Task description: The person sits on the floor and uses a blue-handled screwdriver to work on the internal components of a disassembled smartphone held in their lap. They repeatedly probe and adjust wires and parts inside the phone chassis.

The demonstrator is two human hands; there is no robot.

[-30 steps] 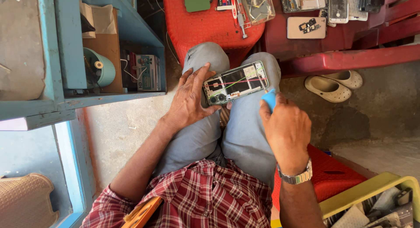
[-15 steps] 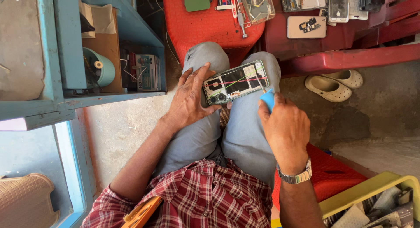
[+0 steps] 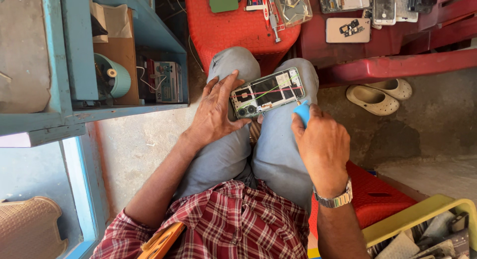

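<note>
An opened phone (image 3: 268,92) with its back cover off lies across my knees, showing circuit parts, camera lenses and thin coloured wires. My left hand (image 3: 216,110) rests on my left knee and steadies the phone's camera end with thumb and fingers. My right hand (image 3: 322,142) is closed around a blue-handled tool (image 3: 301,111), its end right at the phone's lower edge. A metal watch (image 3: 334,200) sits on that wrist.
A red plastic stool (image 3: 238,28) ahead carries a green cover, tools and a clear case. A dark red bench (image 3: 392,65) holds several phone parts. Pale sandals (image 3: 377,95) lie on the floor. Blue shelves (image 3: 79,55) stand left; a yellow crate (image 3: 422,224) sits lower right.
My right hand with the blue tool has shifted slightly toward the phone's lower edge. The left hand and phone stay nearly still.
</note>
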